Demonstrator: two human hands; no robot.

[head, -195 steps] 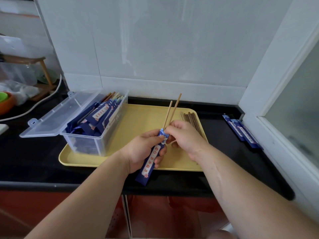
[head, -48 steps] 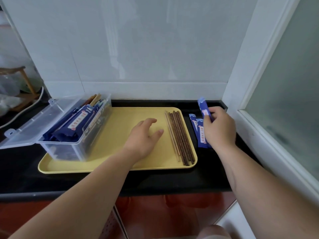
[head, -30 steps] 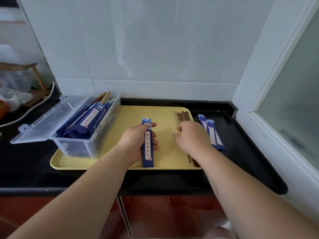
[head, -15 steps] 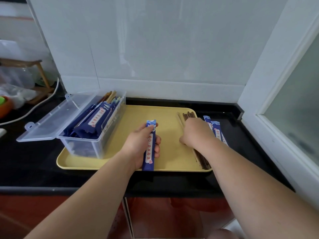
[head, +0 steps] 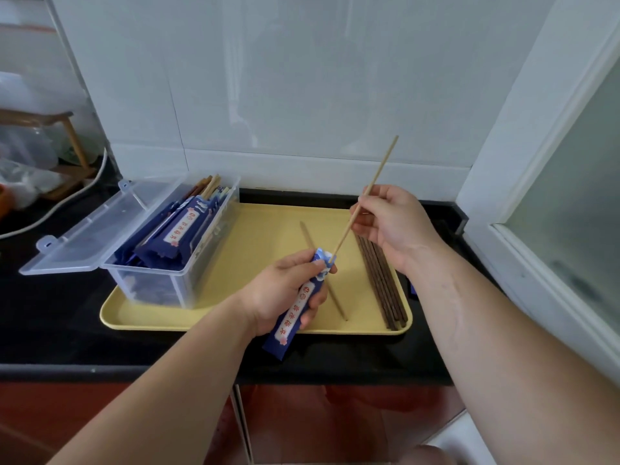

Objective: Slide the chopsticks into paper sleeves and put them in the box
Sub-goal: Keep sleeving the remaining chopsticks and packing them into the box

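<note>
At centre frame the left hand (head: 285, 292) curls round a dark blue paper sleeve (head: 297, 312). The sleeve is a flat, narrow strip with a white printed band, its mouth pointing up and its lower end hanging past the tray's near rim. Right of centre, the right hand (head: 394, 223) pinches a slim pale chopstick (head: 375, 181) of light wood. It slants down-left with its thin tip at the sleeve's mouth.

A second pale chopstick (head: 307, 234) lies on the smooth yellow tray (head: 255, 243), partly behind the left hand. Along the tray's right side lies a row of straight, brown dark chopsticks (head: 382, 286).

On the tray's left end stands the clear plastic box (head: 174, 286), rectangular and packed with filled sleeves (head: 181, 233). Its hinged lid (head: 84, 236) lies open to the left. The tray rests on a glossy black countertop (head: 50, 313) below a white tiled wall (head: 302, 78).
</note>
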